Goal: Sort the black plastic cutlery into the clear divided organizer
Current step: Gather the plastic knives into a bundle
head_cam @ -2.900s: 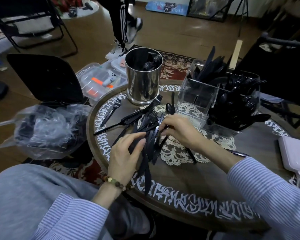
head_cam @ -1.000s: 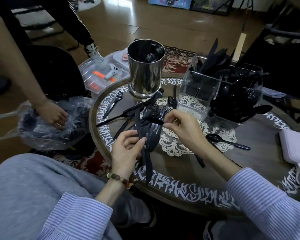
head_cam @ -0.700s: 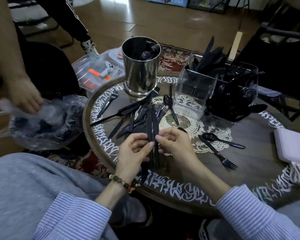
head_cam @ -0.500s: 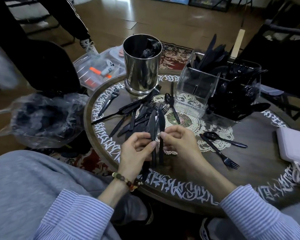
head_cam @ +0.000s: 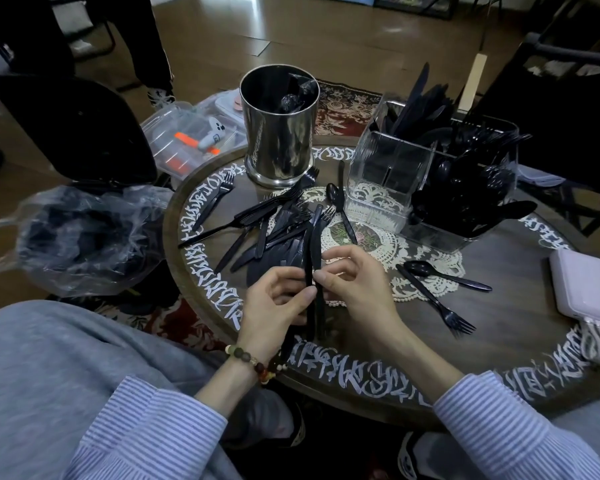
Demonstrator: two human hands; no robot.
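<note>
Both my hands hold a small bundle of black plastic cutlery (head_cam: 313,244) upright over the round table (head_cam: 430,355). My left hand (head_cam: 274,303) grips the handles from the left and my right hand (head_cam: 352,282) pinches them from the right; a fork head shows at the bundle's top. A loose pile of black forks and knives (head_cam: 257,230) lies behind my hands. The clear divided organizer (head_cam: 388,188) stands at the back right; its far compartments hold knives and spoons, its near left compartment looks empty. A lone spoon (head_cam: 444,275) and fork (head_cam: 437,306) lie to the right.
A steel canister (head_cam: 278,133) stands at the table's back. A pink power bank (head_cam: 586,285) with a cable lies at the right edge. Left of the table sit a plastic bag (head_cam: 80,237), a clear box (head_cam: 187,140) and a black chair (head_cam: 73,129). A person's legs (head_cam: 146,39) stand beyond.
My hands lifted a few pieces out of the pile and brought them together nearer to me. Another person's hand left the plastic bag on the left.
</note>
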